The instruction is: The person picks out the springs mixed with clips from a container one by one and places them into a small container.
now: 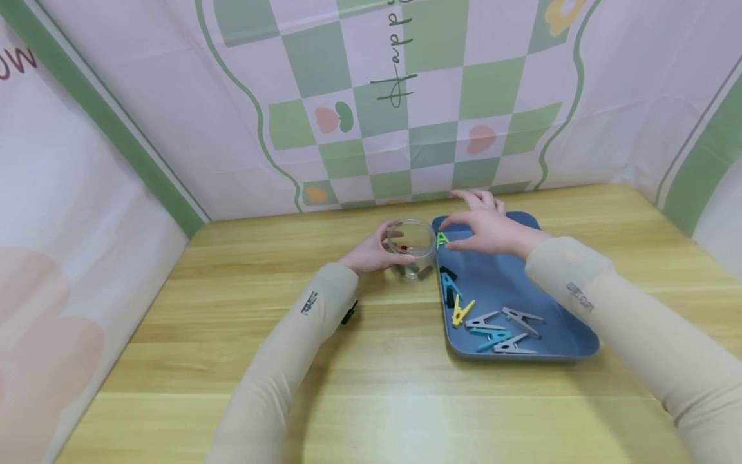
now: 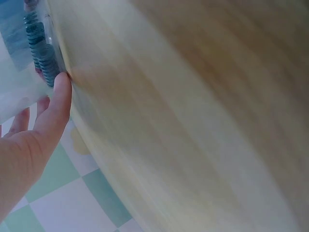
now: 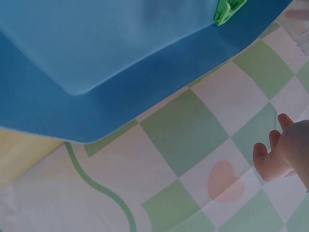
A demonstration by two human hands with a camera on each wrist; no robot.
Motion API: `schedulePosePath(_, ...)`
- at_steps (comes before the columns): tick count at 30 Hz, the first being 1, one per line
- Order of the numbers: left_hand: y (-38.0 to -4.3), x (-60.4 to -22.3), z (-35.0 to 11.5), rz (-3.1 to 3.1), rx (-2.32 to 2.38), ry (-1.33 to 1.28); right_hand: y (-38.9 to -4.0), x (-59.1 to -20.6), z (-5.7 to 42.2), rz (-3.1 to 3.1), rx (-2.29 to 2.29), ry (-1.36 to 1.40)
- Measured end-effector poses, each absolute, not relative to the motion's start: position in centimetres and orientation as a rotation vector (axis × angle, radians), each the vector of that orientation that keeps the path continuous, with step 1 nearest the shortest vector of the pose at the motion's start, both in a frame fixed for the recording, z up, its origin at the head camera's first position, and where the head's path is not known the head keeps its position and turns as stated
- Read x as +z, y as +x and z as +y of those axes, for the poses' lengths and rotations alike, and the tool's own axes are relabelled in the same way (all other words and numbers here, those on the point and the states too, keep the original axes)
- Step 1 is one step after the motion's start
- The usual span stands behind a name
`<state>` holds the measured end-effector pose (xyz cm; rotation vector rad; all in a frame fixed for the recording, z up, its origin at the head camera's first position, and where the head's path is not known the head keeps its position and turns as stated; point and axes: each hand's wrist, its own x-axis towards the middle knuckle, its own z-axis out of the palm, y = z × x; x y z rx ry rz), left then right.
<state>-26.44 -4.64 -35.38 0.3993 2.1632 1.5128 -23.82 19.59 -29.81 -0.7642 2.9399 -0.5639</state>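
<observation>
My left hand (image 1: pixel 371 251) holds a clear round plastic container (image 1: pixel 416 248) by its side, left of the blue tray (image 1: pixel 498 277). Inside it lie small dark pieces and a red one; up close, the left wrist view shows dark ribbed shapes (image 2: pixel 41 50) that I cannot name. Over the tray's far end, my right hand (image 1: pixel 485 229) hovers with fingers apart and nothing gripped. Just beside its thumb, a green clothespin (image 1: pixel 442 240) leans in the tray's far left corner. The right wrist view shows this clothespin (image 3: pixel 228 10) standing apart from the hand (image 3: pixel 285 152).
Along the tray's left side and near end lie a yellow clothespin (image 1: pixel 461 314), blue ones (image 1: pixel 451 285), several grey ones (image 1: pixel 523 319) and black pieces (image 1: pixel 449 296). The wooden table (image 1: pixel 377 386) meets a checkered cloth backdrop (image 1: pixel 435 148) behind.
</observation>
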Motion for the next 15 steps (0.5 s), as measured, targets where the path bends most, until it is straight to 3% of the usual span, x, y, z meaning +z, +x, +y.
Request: schedulePosePath(15,-26.3,-35.2,-4.6,2.171,1.511,0.398,-23.6,-32.1,19.9,2.898,-0.488,-0.773)
